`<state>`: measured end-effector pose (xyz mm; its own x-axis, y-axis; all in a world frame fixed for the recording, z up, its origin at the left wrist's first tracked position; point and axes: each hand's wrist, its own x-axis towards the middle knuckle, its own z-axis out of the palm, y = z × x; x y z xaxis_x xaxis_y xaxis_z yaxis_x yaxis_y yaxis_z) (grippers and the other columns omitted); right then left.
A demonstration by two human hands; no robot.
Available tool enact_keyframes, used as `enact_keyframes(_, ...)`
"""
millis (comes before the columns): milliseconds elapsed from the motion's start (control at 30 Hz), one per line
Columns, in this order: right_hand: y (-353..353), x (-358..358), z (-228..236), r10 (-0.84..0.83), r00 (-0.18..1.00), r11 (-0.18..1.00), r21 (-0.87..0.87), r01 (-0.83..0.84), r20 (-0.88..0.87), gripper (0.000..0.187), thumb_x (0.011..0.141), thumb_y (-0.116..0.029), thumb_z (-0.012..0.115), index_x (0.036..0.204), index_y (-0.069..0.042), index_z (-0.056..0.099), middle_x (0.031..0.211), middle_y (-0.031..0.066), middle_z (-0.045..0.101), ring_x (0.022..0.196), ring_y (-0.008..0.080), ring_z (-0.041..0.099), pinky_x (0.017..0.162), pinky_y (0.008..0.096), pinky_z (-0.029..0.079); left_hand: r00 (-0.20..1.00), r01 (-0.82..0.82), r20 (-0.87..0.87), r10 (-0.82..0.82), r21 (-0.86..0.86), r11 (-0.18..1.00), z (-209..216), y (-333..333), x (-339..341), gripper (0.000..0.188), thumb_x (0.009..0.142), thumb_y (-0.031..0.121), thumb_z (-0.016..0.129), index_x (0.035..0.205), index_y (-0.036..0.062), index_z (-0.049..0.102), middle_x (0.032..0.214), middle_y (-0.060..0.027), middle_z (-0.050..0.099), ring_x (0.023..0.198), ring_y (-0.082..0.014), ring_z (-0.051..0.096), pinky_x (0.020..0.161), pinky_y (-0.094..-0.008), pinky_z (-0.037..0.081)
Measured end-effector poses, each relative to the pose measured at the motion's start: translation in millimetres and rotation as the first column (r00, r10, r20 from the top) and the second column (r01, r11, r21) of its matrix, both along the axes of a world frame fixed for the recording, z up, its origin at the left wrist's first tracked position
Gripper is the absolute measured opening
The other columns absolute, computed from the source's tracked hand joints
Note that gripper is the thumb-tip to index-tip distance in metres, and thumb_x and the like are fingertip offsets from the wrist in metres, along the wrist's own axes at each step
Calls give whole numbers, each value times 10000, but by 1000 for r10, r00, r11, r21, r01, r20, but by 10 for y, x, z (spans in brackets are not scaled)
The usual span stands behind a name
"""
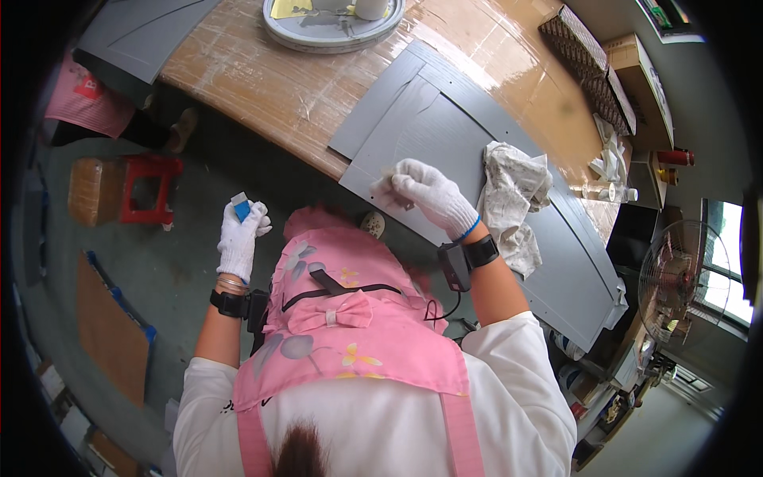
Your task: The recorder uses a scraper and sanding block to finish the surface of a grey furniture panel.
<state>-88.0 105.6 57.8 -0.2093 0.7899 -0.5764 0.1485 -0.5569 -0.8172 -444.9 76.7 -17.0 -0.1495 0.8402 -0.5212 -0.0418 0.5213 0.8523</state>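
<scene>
My left hand [240, 238], in a white knit glove, is held off to the left, away from the table. Its fingers close around a small flat blue-and-white piece [242, 208], whose kind I cannot make out. My right hand [433, 195], also gloved in white, is over the near edge of a grey door panel [413, 131] lying on the table. It pinches a small pale, limp scrap [388, 191] that looks like cloth and is partly blurred. Right of that hand, a stained white rag [513, 195] lies crumpled on the panel.
A round tray [338, 41] with a white cup stands at the table's far side. Another grey panel [147, 32] overhangs at far left, beside a person in pink [91, 107]. A red stool [149, 189] is on the floor; a fan [687, 274] stands right.
</scene>
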Motion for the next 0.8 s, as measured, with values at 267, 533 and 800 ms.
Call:
enact_keyframes(267, 26, -56, 136, 419, 756, 870, 15, -493, 504, 184, 968, -204, 558, 1053, -57, 628, 1138, 60, 689, 984, 164, 646, 882, 278, 491, 1000, 6, 18, -6, 10, 1000, 61, 81, 139, 287, 921, 202, 663, 1099, 77, 477, 950, -36, 609, 769, -125, 633, 695, -288, 574)
enact_keyframes(533, 1081, 1182, -103, -499, 862, 844, 177, 507, -92, 213, 950, -170, 502, 934, 10, 614, 837, 108, 666, 689, 193, 639, 639, 316, 550, 999, -49, -11, 48, -23, 999, 111, 41, 235, 348, 883, 204, 711, 1101, 71, 475, 903, -29, 588, 719, -119, 629, 663, -282, 575)
enact_keyframes(800, 1888, 2659, -474, -588, 549, 785, 583, 210, 594, 294, 947, -230, 552, 1138, -22, 634, 859, 44, 661, 733, 137, 612, 680, 269, 502, 999, -50, -4, 50, -44, 998, 130, 112, 450, 331, 895, 164, 695, 1102, 51, 462, 905, -49, 601, 736, -140, 636, 675, -303, 579)
